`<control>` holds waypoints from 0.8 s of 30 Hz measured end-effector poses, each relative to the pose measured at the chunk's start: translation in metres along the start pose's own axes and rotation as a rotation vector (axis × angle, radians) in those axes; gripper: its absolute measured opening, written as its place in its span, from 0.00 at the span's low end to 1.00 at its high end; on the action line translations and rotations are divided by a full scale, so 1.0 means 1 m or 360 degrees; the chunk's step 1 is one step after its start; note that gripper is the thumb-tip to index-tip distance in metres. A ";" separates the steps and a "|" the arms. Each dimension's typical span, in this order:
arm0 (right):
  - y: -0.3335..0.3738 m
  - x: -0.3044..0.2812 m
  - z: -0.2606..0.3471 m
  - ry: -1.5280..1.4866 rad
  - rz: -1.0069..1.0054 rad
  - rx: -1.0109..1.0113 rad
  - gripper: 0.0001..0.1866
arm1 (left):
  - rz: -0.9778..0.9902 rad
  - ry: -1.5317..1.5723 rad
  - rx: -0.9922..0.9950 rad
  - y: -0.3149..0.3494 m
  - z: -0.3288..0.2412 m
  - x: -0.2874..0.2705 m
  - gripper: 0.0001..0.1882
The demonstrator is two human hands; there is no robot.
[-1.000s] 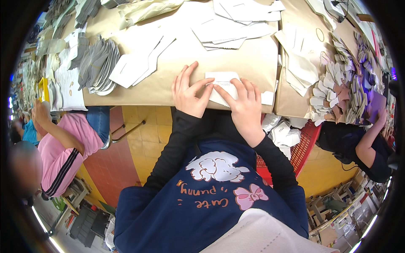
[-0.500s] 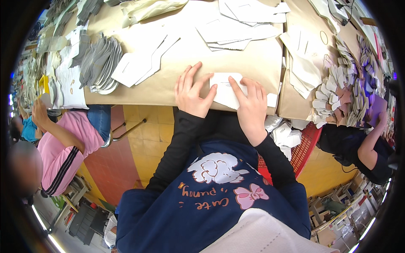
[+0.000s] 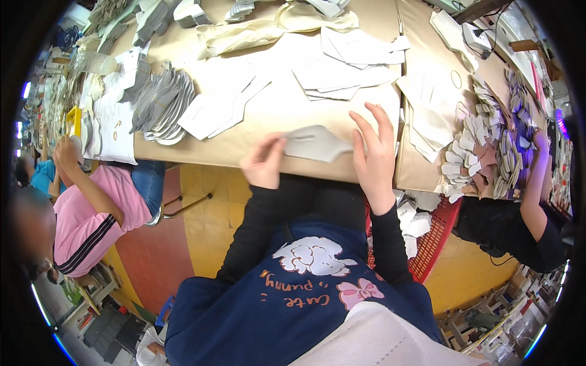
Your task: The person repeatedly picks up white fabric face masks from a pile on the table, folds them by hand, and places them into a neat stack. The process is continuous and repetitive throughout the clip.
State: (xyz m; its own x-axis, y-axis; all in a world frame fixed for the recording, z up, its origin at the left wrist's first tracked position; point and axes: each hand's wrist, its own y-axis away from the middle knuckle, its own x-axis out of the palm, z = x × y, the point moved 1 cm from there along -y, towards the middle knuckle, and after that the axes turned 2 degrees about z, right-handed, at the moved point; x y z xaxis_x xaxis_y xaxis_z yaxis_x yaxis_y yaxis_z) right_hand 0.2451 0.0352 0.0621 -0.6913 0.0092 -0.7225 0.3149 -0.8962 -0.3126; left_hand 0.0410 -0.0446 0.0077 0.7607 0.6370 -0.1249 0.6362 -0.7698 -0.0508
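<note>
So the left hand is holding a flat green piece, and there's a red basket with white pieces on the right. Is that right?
Not green, though: the head view shows the left hand holding a flat grey piece. And yes, there's a red basket with white pieces on the right.

You wear a navy top with black sleeves. Its front shows a white cartoon animal, a pink bow and orange lettering.
</note>
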 end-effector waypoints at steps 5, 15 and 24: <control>-0.037 0.045 0.010 0.0092 0.0173 -0.0160 0.22 | -0.0660 0.0021 0.0056 -0.065 -0.003 -0.084 0.15; -0.037 0.092 0.014 0.0290 0.0349 -0.0154 0.28 | -0.0343 -0.0095 0.0232 -0.043 -0.011 -0.099 0.16; -0.063 0.095 0.010 0.0437 0.0267 -0.0257 0.28 | 0.0237 0.0097 -0.0018 -0.009 -0.031 -0.024 0.07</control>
State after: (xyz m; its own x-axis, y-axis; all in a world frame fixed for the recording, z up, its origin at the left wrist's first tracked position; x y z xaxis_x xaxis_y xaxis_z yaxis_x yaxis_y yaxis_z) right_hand 0.1531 0.0877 0.0195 -0.4277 0.0065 -0.9039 0.5230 -0.8138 -0.2534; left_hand 0.0212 -0.0514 0.0416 0.8529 0.5174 -0.0700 0.5170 -0.8556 -0.0249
